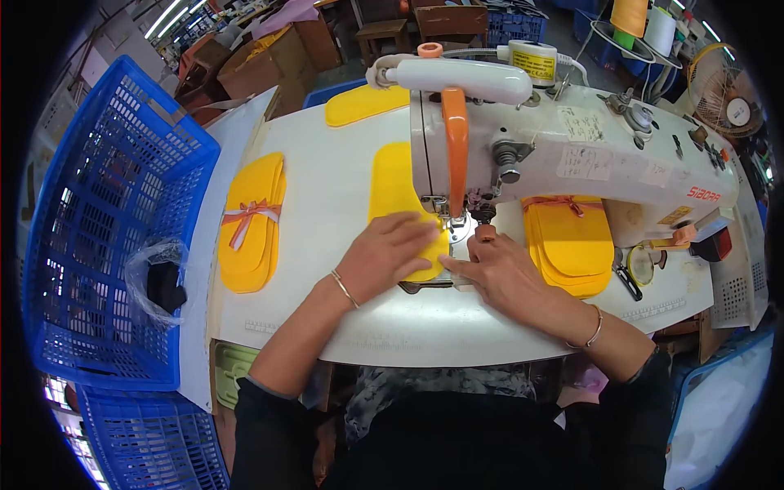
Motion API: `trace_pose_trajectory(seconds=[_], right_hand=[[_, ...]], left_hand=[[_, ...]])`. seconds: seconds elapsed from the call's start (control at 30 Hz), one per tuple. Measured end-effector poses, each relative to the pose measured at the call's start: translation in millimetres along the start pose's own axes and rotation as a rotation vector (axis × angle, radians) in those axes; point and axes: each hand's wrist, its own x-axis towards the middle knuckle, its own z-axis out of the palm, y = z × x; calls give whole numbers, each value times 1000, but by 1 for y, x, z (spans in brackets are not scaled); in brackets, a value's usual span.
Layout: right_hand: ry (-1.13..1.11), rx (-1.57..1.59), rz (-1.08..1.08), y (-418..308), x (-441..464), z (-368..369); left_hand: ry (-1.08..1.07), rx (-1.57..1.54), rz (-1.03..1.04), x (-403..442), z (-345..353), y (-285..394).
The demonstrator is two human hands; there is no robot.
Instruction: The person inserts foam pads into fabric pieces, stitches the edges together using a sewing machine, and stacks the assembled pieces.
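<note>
A yellow insole-shaped piece (pixel 392 175) lies on the sewing machine's bed, its right edge at the presser foot (pixel 457 224). My left hand (pixel 390 255) rests flat on the piece's near half, fingers spread toward the needle. Just right of the needle area is my right hand (pixel 508 273), its thumb reaching left to the piece's edge and its other fingers bent on the bed, apart from the thumb. No object shows in its grip. The sewing machine (pixel 572 139) is white with an orange lever (pixel 455 151). The needle tip is hard to make out.
Tied yellow bundles lie left (pixel 253 220) and right (pixel 567 245) of my hands. Another yellow piece (pixel 367 104) sits at the back. A blue basket (pixel 200 155) stands left. Small scissors (pixel 627 278) lie right. Thread cones (pixel 629 20) and a fan (pixel 723 94) are behind.
</note>
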Motion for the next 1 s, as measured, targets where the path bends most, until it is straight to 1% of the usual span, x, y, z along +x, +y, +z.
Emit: trace_pose_trajectory(seconds=[0.03, 0.07, 0.17, 0.2, 0.3, 0.33, 0.43, 0.73, 1.0], right_hand=[[5, 9, -15, 2, 2, 1], [5, 14, -14, 1, 1, 1], [-95, 39, 98, -6, -3, -2], [-95, 39, 104, -5, -4, 0], [27, 3, 41, -3, -6, 4], [24, 0, 42, -4, -5, 4], [-4, -16, 79, -7, -2, 0], [0, -115, 102, -3, 4, 3], [20, -170, 141, -2, 4, 5]], left_hand=[[66, -42, -62, 0, -1, -4], [62, -41, -63, -3, -2, -6], [-26, -163, -84, -11, -5, -8], [-29, -168, -81, -9, -5, -7], [-87, -186, 58, -3, -4, 1], [-83, -189, 59, -3, -4, 1], [-83, -97, 156, -3, -5, -1], [-91, -33, 153, -3, -7, -3], [-76, 130, 178, 0, 2, -10]])
